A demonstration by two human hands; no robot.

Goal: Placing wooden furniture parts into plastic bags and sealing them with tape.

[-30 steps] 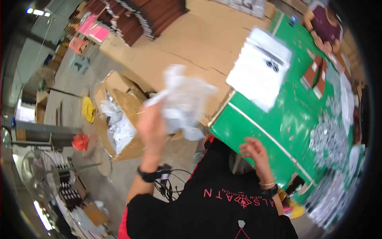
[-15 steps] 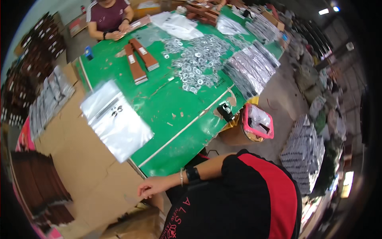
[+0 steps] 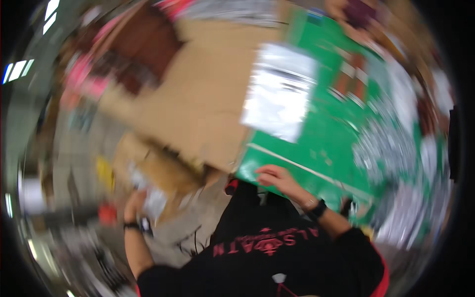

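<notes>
My right hand (image 3: 278, 179) is over the near corner of the green tabletop (image 3: 316, 163), fingers apart and loosely bent, with nothing visible in them. To the left, my left hand (image 3: 134, 204) reaches down beside an open cardboard box (image 3: 170, 173) with clear plastic (image 3: 154, 200) in it. Motion blur smears its fingers, so whether they grip the plastic does not show. A stack of clear plastic bags (image 3: 279, 99) lies across the table's left edge, beyond my right hand.
Flat cardboard (image 3: 208, 89) covers the surface left of the green table. Brown slats (image 3: 143, 44) are stacked at its far left. Two brown bundles (image 3: 357, 79) and a pile of small metal parts (image 3: 386, 141) lie on the green top. Across it is another person (image 3: 358, 15).
The view has swung left, and everything is now blurred. My left hand has come into sight beside the box. My right hand is now over the green table's corner.
</notes>
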